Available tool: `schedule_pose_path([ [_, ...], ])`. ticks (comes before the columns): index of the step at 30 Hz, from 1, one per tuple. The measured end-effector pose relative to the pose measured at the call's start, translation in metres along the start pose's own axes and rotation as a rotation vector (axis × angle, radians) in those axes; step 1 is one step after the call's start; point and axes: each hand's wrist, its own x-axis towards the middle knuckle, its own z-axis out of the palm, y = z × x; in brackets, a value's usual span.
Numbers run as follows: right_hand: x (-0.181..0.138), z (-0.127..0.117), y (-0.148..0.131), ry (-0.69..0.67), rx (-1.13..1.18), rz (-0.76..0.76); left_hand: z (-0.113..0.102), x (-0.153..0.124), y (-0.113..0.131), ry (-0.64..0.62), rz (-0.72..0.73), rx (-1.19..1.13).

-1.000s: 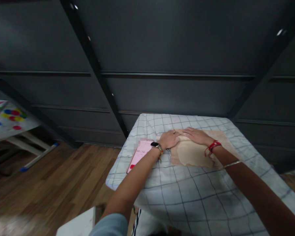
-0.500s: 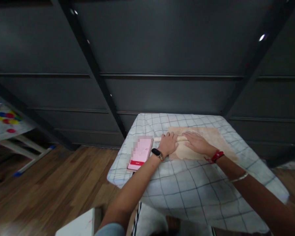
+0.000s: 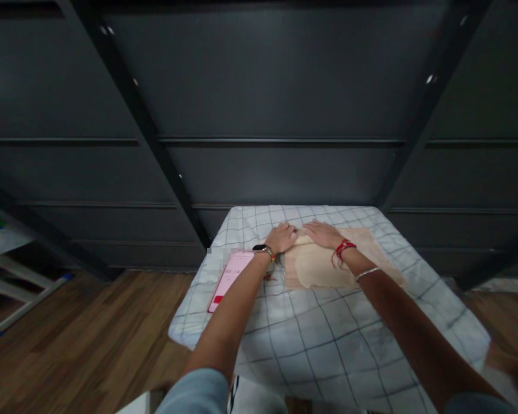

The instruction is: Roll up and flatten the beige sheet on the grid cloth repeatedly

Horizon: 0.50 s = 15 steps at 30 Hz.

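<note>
A flat sheet of pale dough point(image 3: 315, 267) lies on a beige board point(image 3: 384, 259) set on a table covered with a white checked cloth point(image 3: 328, 339). A pale rolling pin point(image 3: 301, 239) lies across the far end of the dough. My left hand point(image 3: 281, 237) presses flat on the pin's left part, fingers stretched out. My right hand point(image 3: 323, 233) rests flat on its right part, fingers also out. A watch is on my left wrist, red threads and a bangle on my right.
A pink phone point(image 3: 229, 278) with a lit screen lies on the cloth left of the dough. A dark panelled wall with slanted black beams point(image 3: 147, 132) stands behind the table. Wooden floor point(image 3: 82, 339) spreads to the left, with a white frame point(image 3: 17, 293) at far left.
Both hands have rolled the pin away from me, from mid-dough to the dough's far end. The camera view has shifted right.
</note>
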Motion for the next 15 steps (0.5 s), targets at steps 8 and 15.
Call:
schedule_pose_path([
  [8, -0.041, 0.001, -0.015, 0.113, 0.008, -0.131, 0.012, -0.034, 0.013, 0.064, 0.119, -0.076],
  [15, -0.096, 0.004, -0.032, 0.260, 0.064, -0.171, 0.015, -0.061, 0.012, 0.094, 0.268, -0.149],
])
